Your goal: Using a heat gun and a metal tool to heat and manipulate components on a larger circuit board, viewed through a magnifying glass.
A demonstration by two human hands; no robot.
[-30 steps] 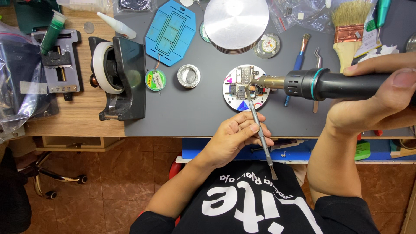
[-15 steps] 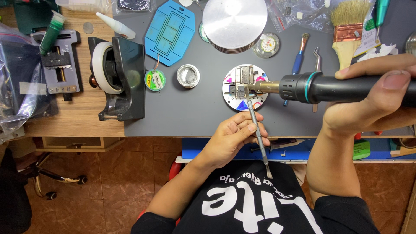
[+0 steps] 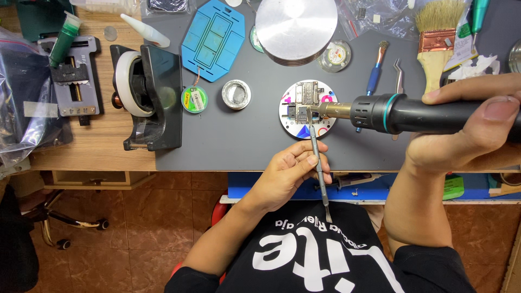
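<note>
Brown floor tiles (image 3: 146,217) show below the near edge of a cluttered worktop, whose middle is covered by a grey mat (image 3: 244,135) and whose left part is bare wood (image 3: 81,146). On the wood stand a black tape dispenser (image 3: 149,97) and a small grey clamp fixture (image 3: 76,76); on the mat lie a blue stencil tray (image 3: 213,39), a stack of round metal plates (image 3: 296,28), a green solder spool (image 3: 194,100), a metal tin (image 3: 236,94), a blue-handled brush (image 3: 375,73) and a wide paintbrush (image 3: 437,40).

Near the mat's middle sits a round white holder disc (image 3: 290,116) carrying a small circuit board (image 3: 307,97). The right hand (image 3: 472,130) is wrapped around a black hot air gun (image 3: 429,114), thumb lying along the top. The gun's long axis runs roughly level across the view, from right to left, and its brass nozzle (image 3: 334,110) points left at the board, the tip over the disc. The left hand (image 3: 287,171), at the worktop's near edge, pinches a slim metal pry tool (image 3: 320,168) between thumb and fingers. That tool stands nearly upright in the view, slightly tilted, its far tip at the board just beside the nozzle and its near end over the person's black shirt (image 3: 320,255).
</note>
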